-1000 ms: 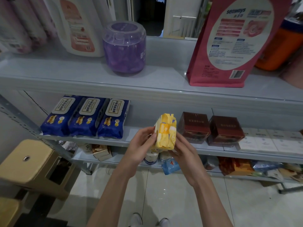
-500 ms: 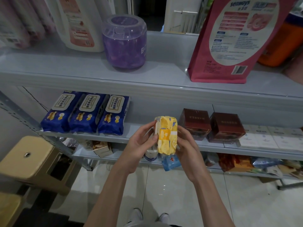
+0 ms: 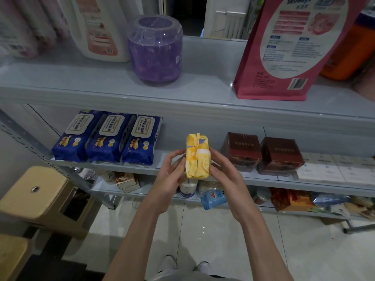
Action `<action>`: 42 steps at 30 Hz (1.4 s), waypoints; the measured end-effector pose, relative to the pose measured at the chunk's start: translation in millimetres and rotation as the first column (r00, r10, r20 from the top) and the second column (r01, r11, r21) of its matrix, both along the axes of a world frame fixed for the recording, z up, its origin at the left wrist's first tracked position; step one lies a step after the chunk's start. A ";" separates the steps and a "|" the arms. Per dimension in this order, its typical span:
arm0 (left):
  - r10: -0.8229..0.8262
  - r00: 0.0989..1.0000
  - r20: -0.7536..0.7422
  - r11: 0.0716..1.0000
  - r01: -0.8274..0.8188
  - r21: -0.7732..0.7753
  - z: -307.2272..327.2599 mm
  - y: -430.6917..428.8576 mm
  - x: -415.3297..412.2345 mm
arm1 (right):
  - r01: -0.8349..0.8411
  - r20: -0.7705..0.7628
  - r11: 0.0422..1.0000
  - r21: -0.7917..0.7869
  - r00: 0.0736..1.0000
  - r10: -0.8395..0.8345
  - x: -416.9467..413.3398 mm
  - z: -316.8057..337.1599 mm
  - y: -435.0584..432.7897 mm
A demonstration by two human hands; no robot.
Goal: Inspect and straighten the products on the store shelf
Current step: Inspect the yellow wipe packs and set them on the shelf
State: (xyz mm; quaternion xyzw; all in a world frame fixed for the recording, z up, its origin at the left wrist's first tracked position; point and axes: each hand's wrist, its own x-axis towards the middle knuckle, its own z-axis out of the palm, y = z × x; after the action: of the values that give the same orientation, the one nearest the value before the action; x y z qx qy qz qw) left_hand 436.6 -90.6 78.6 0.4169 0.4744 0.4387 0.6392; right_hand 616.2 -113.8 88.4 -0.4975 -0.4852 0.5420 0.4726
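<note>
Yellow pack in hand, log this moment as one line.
step: inspect | left hand: holds yellow pack | right hand: holds yellow pack | pack: upright, in front of middle shelf

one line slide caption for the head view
Left hand and right hand hold a yellow pack upright before the shelf, between blue wipe packs and dark red boxes.

2 forearms extended, left hand point(image 3: 170, 176) and right hand point(image 3: 225, 176) grip yellow pack point(image 3: 197, 162) between curled fingers point(image 3: 172, 157).
</note>
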 end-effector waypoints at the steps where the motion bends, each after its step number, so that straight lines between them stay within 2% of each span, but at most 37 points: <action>1: 0.005 1.000 -0.019 1.000 -0.005 -0.002 0.4 0.1 0.2 | 0.011 0.002 1.000 0.003 1.000 -0.011 -0.5 -0.8 -0.1; 6: 0.023 0.998 -0.061 1.000 -0.022 0.013 7.7 -1.0 0.7 | 0.083 -0.010 0.997 -0.007 0.997 -0.083 -6.8 -4.2 -1.0; 12: -0.068 0.990 -0.123 0.996 0.075 0.056 13.1 -3.7 1.0 | 0.147 -0.033 0.987 -0.058 0.988 -0.149 -10.7 2.7 1.2; 16: -0.062 0.988 -0.142 0.996 0.070 0.057 12.2 -3.5 1.2 | 0.134 0.001 0.989 -0.065 0.991 -0.134 -9.3 3.4 2.0; 22: -0.025 0.991 -0.134 0.999 0.028 0.017 10.5 0.1 -2.7 | 0.026 0.072 0.998 -0.049 0.997 -0.023 -2.7 -2.0 2.5; 26: -0.015 0.992 -0.126 1.000 0.016 0.006 9.3 -2.1 1.7 | 0.029 -0.015 0.999 -0.035 0.999 -0.029 -4.6 -2.9 4.6; 33: -0.187 0.977 -0.103 0.982 0.183 -0.049 -5.3 -1.4 -7.2 | 0.119 -0.014 0.986 -0.119 0.992 -0.122 -13.0 -2.7 3.2; 37: -0.091 0.993 -0.078 0.995 0.087 -0.047 -4.7 -3.1 -2.9 | 0.074 -0.057 0.986 -0.149 0.995 -0.083 -9.7 -3.5 3.0; 42: 0.047 0.997 -0.060 0.995 -0.052 -0.083 -2.4 1.1 3.3 | 0.050 -0.065 0.994 -0.095 0.996 -0.056 -6.1 -3.6 -1.9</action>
State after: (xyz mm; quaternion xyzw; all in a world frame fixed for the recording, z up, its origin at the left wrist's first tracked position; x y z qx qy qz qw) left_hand 439.9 -89.5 76.2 0.3901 0.5210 0.4216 0.6313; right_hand 610.2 -115.7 84.9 -0.5131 -0.4299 0.5678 0.4791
